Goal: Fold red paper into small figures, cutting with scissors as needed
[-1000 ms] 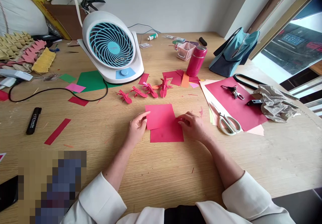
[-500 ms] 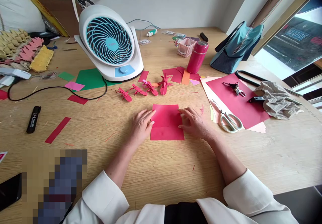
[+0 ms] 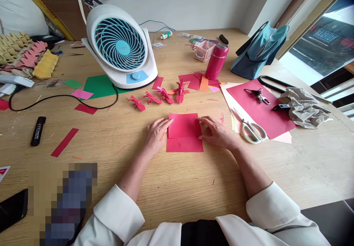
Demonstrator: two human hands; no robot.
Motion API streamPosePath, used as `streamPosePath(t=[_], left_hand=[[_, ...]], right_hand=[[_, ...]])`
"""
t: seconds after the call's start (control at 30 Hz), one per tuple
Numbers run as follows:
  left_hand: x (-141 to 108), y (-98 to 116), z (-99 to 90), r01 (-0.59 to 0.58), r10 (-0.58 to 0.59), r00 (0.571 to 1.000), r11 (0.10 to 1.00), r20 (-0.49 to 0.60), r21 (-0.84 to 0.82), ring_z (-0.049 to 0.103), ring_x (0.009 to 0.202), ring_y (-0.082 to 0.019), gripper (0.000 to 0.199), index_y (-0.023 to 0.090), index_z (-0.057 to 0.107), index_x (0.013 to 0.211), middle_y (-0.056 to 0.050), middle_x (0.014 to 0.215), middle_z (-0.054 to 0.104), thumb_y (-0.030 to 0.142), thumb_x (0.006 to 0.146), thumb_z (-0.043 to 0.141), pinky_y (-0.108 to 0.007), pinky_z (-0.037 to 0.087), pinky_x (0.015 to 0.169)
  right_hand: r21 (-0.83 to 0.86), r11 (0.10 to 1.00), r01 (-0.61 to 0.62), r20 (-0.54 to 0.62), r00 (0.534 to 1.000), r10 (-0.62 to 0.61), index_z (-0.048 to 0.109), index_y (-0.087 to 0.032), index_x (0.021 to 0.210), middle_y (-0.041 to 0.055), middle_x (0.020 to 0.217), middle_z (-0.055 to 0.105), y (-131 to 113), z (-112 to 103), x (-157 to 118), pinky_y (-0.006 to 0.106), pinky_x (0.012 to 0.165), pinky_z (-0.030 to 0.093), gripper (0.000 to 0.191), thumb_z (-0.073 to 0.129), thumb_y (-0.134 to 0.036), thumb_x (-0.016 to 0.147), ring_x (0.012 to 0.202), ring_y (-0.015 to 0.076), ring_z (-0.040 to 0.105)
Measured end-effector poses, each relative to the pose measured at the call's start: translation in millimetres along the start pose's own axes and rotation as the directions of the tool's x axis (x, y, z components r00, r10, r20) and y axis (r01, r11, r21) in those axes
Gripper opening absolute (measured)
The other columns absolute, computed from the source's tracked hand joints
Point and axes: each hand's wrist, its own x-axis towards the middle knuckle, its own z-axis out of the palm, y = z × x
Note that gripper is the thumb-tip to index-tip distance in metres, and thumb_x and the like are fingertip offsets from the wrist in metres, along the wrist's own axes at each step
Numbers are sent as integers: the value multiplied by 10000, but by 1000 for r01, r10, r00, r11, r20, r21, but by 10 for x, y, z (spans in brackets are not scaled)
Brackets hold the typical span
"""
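Note:
A sheet of red paper (image 3: 184, 145) lies on the table in front of me, with a line running across it below the middle, where an upper layer or fold seems to end. At its left edge, my left hand (image 3: 157, 133) pinches the paper between thumb and fingers. My right hand (image 3: 215, 131) grips the opposite edge the same way, thumb low and index finger near the top corner. Just beyond the sheet stand several small folded red paper figures (image 3: 166, 95) in a row. White-handled scissors (image 3: 250, 130) lie to the right of my right hand.
A white fan (image 3: 121, 47) stands at the back left, its black cord crossing the table. Behind the figures are paper scraps and a pink flask (image 3: 217, 61). A blue bag (image 3: 260, 52) sits back right, near stacked red sheets (image 3: 257, 109). A black marker (image 3: 38, 131) lies left.
The upper part of the red paper has shifted slightly, and the line across it now shows more sharply. Both hands keep hold of the side edges. The view has moved a little.

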Motion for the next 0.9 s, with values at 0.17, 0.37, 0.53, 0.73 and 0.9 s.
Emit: streamPosePath(t=[0.17,0.37,0.53,0.73,0.9], left_hand=[[39,-43,-17,-12,12,1000,998,-8,-62,499,1295,-239,589,293,541,1385,-38,1316,650,37,882,374,-457,389,1041],[46,-68,25,-40,37,997,998,-65,-52,521,1257,-266,410,272,574,1348,-67,1291,663,261,941,529,-465,389,1044],[51,-87,55,-62,58,995,997,-78,-45,526,1252,-268,451,264,571,1344,-66,1302,657,251,895,620,-464,380,1068],[48,-73,51,-68,67,995,998,-75,-7,520,1256,-268,449,255,555,1357,-65,1317,647,259,910,601,-464,390,1061],[50,-75,55,-63,61,994,998,-86,-10,521,1259,-272,449,240,548,1362,-73,1328,639,256,915,589,-471,401,1065]], right_hand=[[16,1000,5,6,1000,-6,441,-255,1409,115,1335,542,2,7,2,460,1039,456,666,708,-242,799,1224,296,545],[32,999,1,-17,1000,0,437,-270,1417,103,1351,542,21,30,3,451,1047,451,688,714,-222,789,1232,288,550],[38,999,13,-21,1000,-12,430,-288,1426,95,1375,527,43,31,-6,447,1051,452,696,711,-236,791,1243,285,550],[37,999,-1,-16,1000,2,440,-285,1421,95,1387,518,31,20,-6,452,1046,457,678,700,-232,797,1236,285,555],[58,998,27,-77,997,-22,446,-287,1415,93,1392,509,78,82,3,437,1045,462,645,678,-244,815,1240,272,548]])
